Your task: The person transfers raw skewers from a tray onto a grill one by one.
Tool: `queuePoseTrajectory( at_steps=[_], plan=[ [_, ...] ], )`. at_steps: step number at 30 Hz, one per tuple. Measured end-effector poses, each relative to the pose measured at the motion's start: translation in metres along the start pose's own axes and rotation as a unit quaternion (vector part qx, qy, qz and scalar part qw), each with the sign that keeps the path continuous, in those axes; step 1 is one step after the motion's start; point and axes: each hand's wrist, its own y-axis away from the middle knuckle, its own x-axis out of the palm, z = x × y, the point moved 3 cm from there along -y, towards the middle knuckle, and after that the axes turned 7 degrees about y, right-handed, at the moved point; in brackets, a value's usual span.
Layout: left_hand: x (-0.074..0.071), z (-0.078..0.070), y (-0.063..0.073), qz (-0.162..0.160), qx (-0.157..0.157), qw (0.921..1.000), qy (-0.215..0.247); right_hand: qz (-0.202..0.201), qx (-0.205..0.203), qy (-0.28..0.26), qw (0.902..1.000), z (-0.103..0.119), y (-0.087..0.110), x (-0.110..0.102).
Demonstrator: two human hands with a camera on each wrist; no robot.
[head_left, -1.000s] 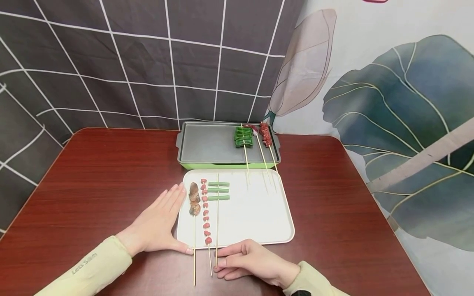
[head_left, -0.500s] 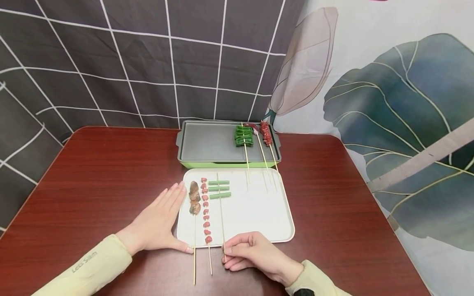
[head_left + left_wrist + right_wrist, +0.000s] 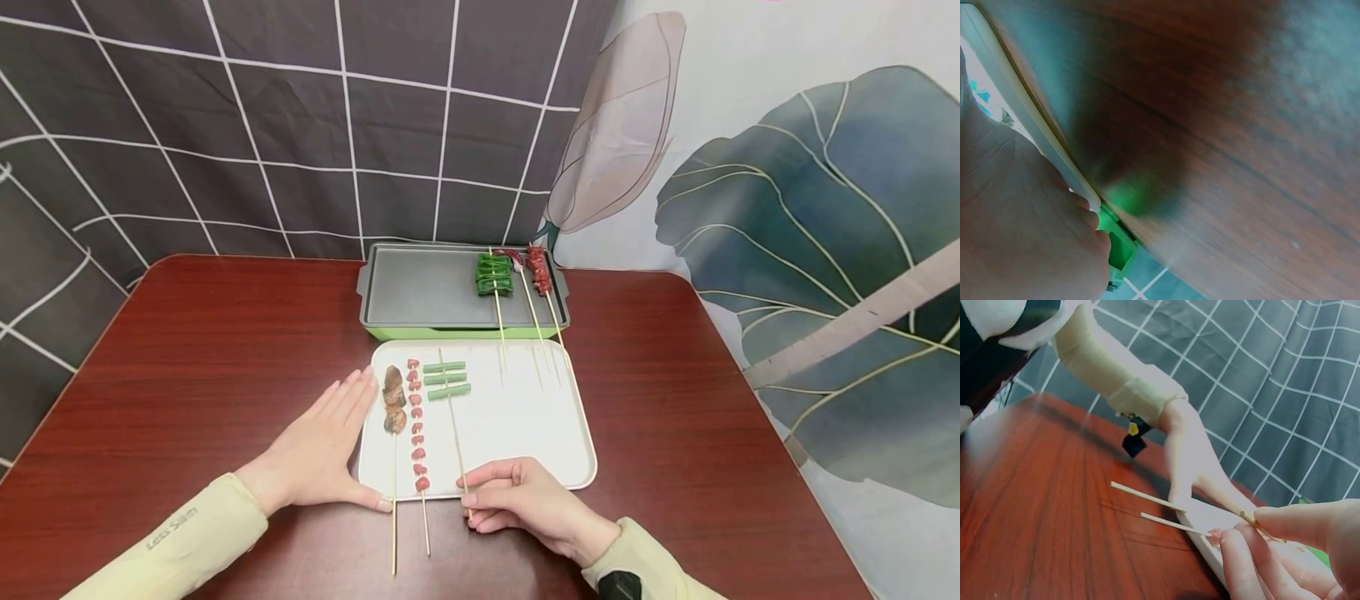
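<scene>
My right hand pinches the lower end of a bamboo skewer with green bean pieces near its tip. This skewer slants over the white tray; whether the bean pieces touch it, I cannot tell. Left of it lie a skewer of small red pieces and one of brown chunks, their bare sticks poking past the tray's front edge. Fingers straight, thumb spread, my left hand rests at the tray's left side. The left wrist view has its palm beside the tray rim.
Behind the tray stands a grey griddle with a green base. On its right side lie a green pepper skewer, a dark red curled one and a red meat skewer, sticks reaching over the tray. Reddish wood table surrounds everything.
My right hand has moved right and slightly away from me, swinging the green bean skewer's lower end away from the red one. Its bean pieces now tilt. The left hand stays in place.
</scene>
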Motion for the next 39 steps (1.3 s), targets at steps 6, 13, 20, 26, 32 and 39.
queuePoseTrajectory(
  at_steps=[6,13,20,26,32,39],
  plan=[
    [0.0,-0.001,-0.001,-0.001,0.003,1.0,0.003,-0.003,-0.018,0.016,0.9997,0.006,0.005,-0.002],
    [-0.002,-0.002,-0.002,0.002,0.003,1.0,0.0,-0.008,-0.025,0.034,0.9991,0.013,0.01,-0.001],
    [-0.003,-0.002,-0.002,0.001,0.001,1.0,0.004,-0.003,-0.05,0.046,0.9977,0.022,0.012,-0.001],
    [-0.002,-0.001,-0.002,0.001,0.001,1.0,0.0,0.009,-0.058,0.05,0.997,0.031,0.012,0.0],
    [-0.001,0.0,-0.001,-0.002,0.003,1.0,-0.002,0.034,-0.043,0.05,0.9972,0.035,0.013,0.004],
    [0.0,0.0,0.0,-0.003,0.002,1.0,-0.005,0.046,-0.06,0.081,0.9939,0.046,0.011,0.007]
  ],
)
